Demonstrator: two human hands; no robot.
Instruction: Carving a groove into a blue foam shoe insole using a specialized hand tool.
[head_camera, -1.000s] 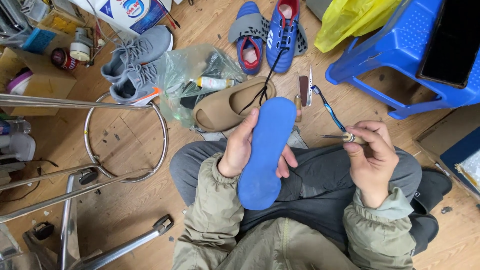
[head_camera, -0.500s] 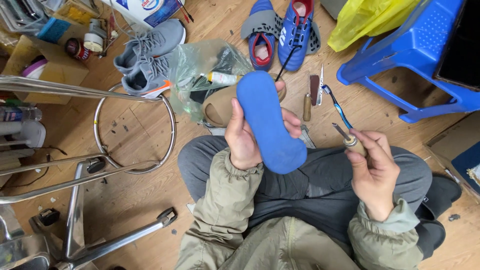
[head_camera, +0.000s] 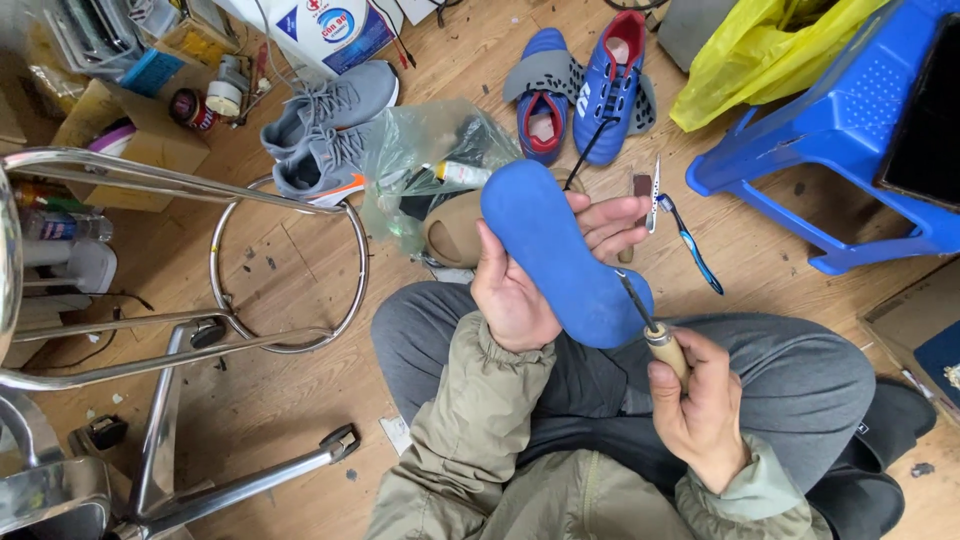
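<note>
Blue insole (head_camera: 560, 262) held upright over lap, left hand (head_camera: 515, 300) pinching its edge. Right hand (head_camera: 700, 405) closed around wooden-handled awl (head_camera: 655, 335), tip at insole heel. Risk: tip skids off foam toward left fingers (head_camera: 610, 222).

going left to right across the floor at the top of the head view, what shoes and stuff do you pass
grey sneakers → clear plastic bag → blue cleats → blue toothbrush → blue plastic stool
</note>
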